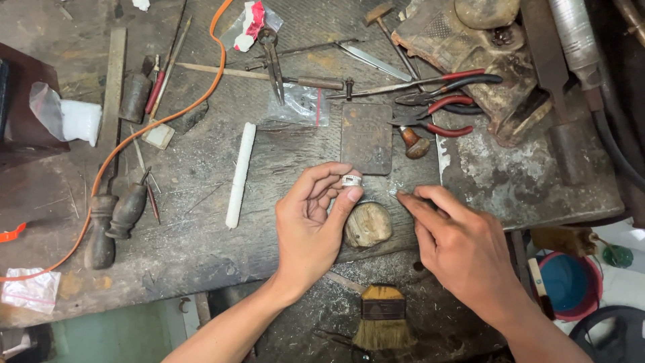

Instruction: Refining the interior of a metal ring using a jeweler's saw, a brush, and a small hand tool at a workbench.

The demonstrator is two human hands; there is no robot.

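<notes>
Even soft daylight, faint shadows, sharp focus, slight wide-angle bending at edges.

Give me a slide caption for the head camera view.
Left hand pinches a silver ring above a cluttered workbench; right hand rests beside it.

We see a small clear plastic bag with a red line (299, 106) lying in the middle of the bench. At the top lies a crumpled clear bag with red and white inside (252, 23). A clear bag holding something white (66, 117) sits at the left. Another flat clear bag (30, 289) lies at the lower left.
</notes>
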